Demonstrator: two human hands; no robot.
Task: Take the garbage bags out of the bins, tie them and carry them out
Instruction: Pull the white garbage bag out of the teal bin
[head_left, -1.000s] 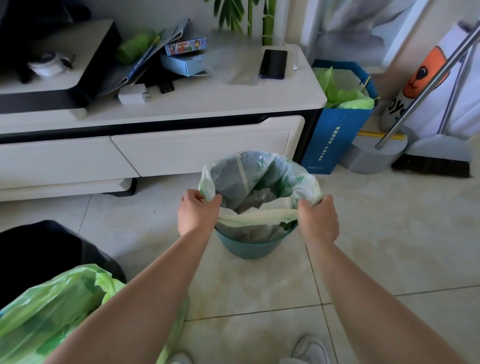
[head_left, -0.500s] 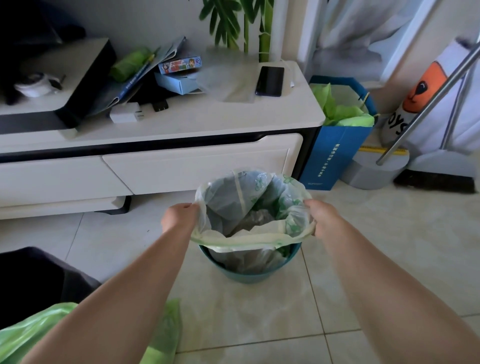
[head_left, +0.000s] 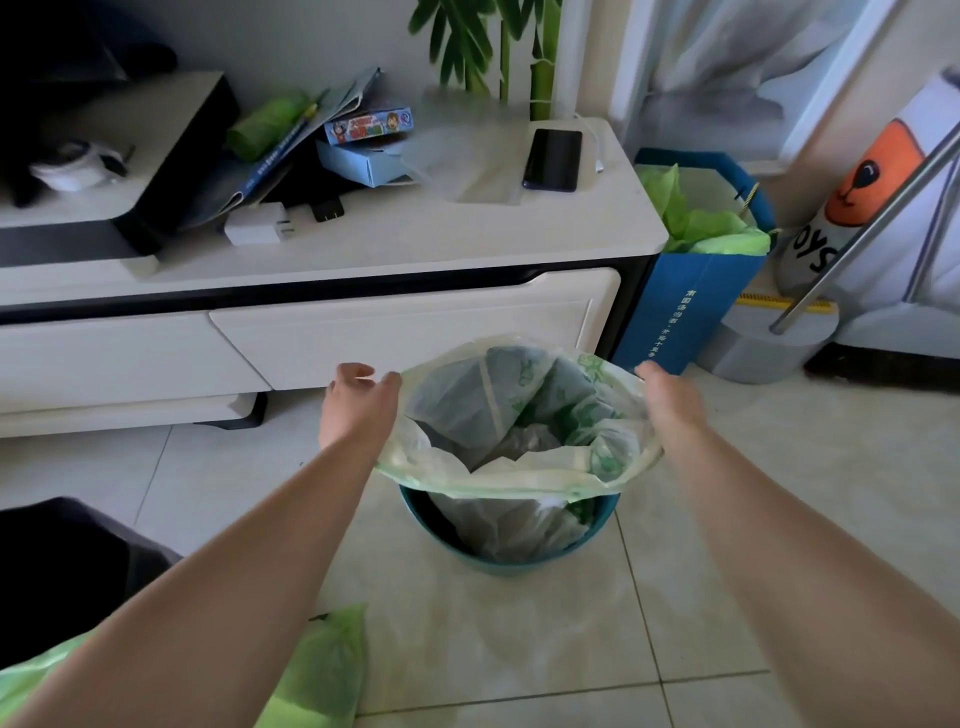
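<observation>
A small teal bin (head_left: 511, 564) stands on the tiled floor in front of the TV cabinet. Its pale green translucent garbage bag (head_left: 519, 415) is lifted partly out, mouth wide, with rubbish visible inside. My left hand (head_left: 356, 405) pinches the bag's left rim, thumb and fingers partly spread. At the opposite rim, my right hand (head_left: 672, 402) grips the edge. A second green garbage bag (head_left: 317, 670) lies on the floor at the lower left, partly hidden by my left arm.
The white TV cabinet (head_left: 363, 244) holds a phone (head_left: 553, 158), boxes and papers. A blue paper bag (head_left: 691, 291) with green plastic stands to its right. A broom handle (head_left: 872, 234) leans at far right. A dark object (head_left: 62, 566) sits at lower left.
Both hands have raised the bag's rim clear of the bin and pulled it wider apart. The view has shifted, so the bin sits lower in frame.
</observation>
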